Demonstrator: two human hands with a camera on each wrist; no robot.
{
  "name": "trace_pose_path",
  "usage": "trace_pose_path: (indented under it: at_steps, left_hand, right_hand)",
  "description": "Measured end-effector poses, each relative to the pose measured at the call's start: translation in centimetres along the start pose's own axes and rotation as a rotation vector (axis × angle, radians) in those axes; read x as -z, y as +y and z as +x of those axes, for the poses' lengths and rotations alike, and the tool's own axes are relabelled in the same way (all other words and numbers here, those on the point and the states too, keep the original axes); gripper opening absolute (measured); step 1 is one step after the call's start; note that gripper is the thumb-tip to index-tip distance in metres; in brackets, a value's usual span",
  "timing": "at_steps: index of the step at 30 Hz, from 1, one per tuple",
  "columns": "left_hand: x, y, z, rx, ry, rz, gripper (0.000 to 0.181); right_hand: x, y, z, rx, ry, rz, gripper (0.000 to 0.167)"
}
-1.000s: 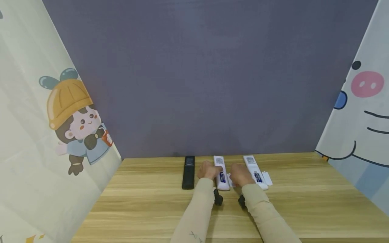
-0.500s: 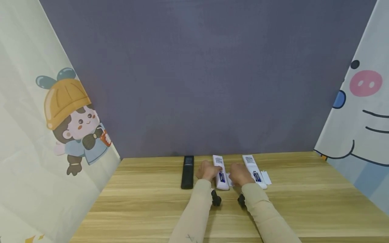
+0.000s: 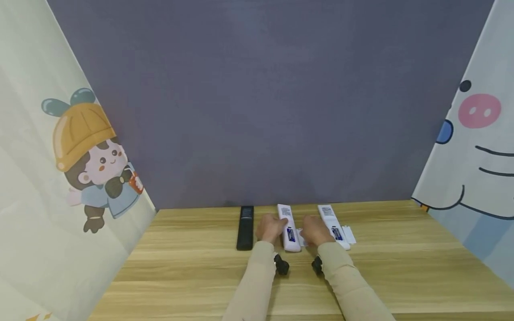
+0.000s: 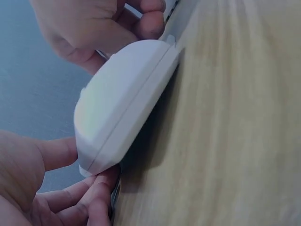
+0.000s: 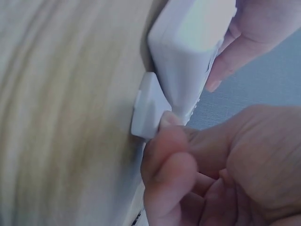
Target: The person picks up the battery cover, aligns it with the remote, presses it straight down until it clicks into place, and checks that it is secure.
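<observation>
My left hand (image 3: 270, 228) holds the middle white remote control (image 3: 284, 212) by its left side, thumb on top and fingers curled at its lower edge. The remote lies back up, with batteries (image 3: 291, 235) showing in its uncovered compartment. In the left wrist view the remote (image 4: 117, 99) leans, with a dark shadow under its raised side. Just right of it, my right hand (image 3: 316, 230) pinches a small white battery cover (image 5: 149, 108) between thumb and index finger. The cover is close beside the remote, its lower edge near the tabletop. The hand hides part of it.
Right of my hands lies another white remote (image 3: 327, 216), back up with batteries showing, its loose cover (image 3: 349, 235) beside it. A black remote (image 3: 245, 228) lies on the left. The wooden table (image 3: 180, 263) meets a dark grey panel (image 3: 257, 111) behind.
The head view has shifted a little, so everything appears slightly further left. Both hands keep their holds, and no remote has visibly moved apart from the others.
</observation>
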State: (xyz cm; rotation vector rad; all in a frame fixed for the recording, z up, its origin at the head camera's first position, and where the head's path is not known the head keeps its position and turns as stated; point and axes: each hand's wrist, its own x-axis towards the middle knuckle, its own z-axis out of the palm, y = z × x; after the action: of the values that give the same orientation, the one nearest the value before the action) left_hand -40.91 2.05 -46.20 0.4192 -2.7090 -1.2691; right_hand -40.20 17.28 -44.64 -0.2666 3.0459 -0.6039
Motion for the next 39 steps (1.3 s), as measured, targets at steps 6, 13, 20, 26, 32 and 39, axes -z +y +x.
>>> trace_pose_path:
  at_steps: [6,13,20,26,32,39]
  left_hand:
    - [0.2,-0.2,-0.3,-0.008,0.011,-0.026,0.026]
    - [0.4,0.0,-0.5,0.013,-0.013,-0.088,0.027]
    - [0.8,-0.5,-0.5,-0.008,-0.029,-0.212,0.025]
    - [0.7,-0.8,-0.3,-0.044,-0.047,-0.323,0.024]
    - [1.1,-0.9,-0.6,-0.046,-0.091,-0.484,0.022]
    - [1.3,-0.8,-0.3,0.005,-0.14,-0.587,0.024]
  right_hand:
    - [0.3,-0.1,-0.2,0.005,0.001,-0.012,0.012]
    - [0.4,-0.1,-0.1,0.003,-0.002,-0.011,0.01]
    - [0.3,0.1,-0.3,0.014,0.014,0.026,0.009]
    - [0.6,0.3,-0.4,0.024,0.045,0.138,0.013]
    - [1.1,0.6,-0.2,0.039,0.072,0.238,0.011]
    - [1.9,1.1,0.0,0.051,0.072,0.369,0.007]
